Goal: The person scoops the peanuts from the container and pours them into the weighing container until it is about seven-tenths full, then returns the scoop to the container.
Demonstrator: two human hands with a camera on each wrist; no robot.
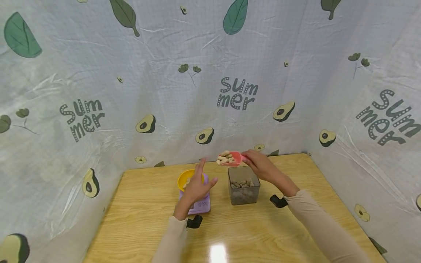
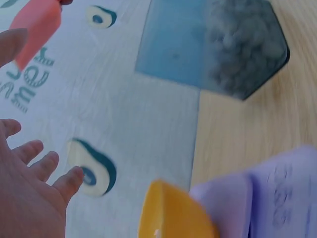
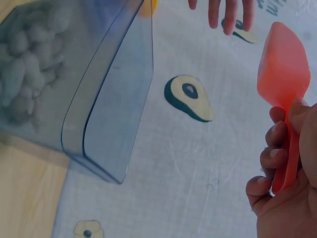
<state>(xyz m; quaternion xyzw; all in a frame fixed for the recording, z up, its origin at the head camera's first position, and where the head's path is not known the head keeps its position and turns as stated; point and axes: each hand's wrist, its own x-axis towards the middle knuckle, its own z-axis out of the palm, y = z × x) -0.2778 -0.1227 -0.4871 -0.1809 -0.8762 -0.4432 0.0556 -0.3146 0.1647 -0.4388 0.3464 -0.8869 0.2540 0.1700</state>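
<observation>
My right hand (image 1: 261, 166) grips the handle of a red-pink scoop (image 3: 284, 64), raised above the back of a clear grey bin (image 1: 244, 197). Peanuts in their shells (image 1: 225, 157) fill the scoop in the head view. More peanuts (image 1: 242, 183) lie inside the bin. Fingers spread and holding nothing, my left hand (image 1: 196, 188) hovers over a purple kitchen scale (image 1: 201, 206). On that scale sits a yellow bowl (image 1: 182, 176) with some peanuts in it, partly hidden by the left hand. The bowl (image 2: 178, 213) also shows low in the left wrist view.
The wooden table (image 1: 144, 208) carries the scale on the left and the bin to its right. A pale curtain (image 1: 171, 109) printed with avocados and leaves hangs behind the table and along both sides. Dark wrist mounts (image 1: 278, 201) sit on the forearms.
</observation>
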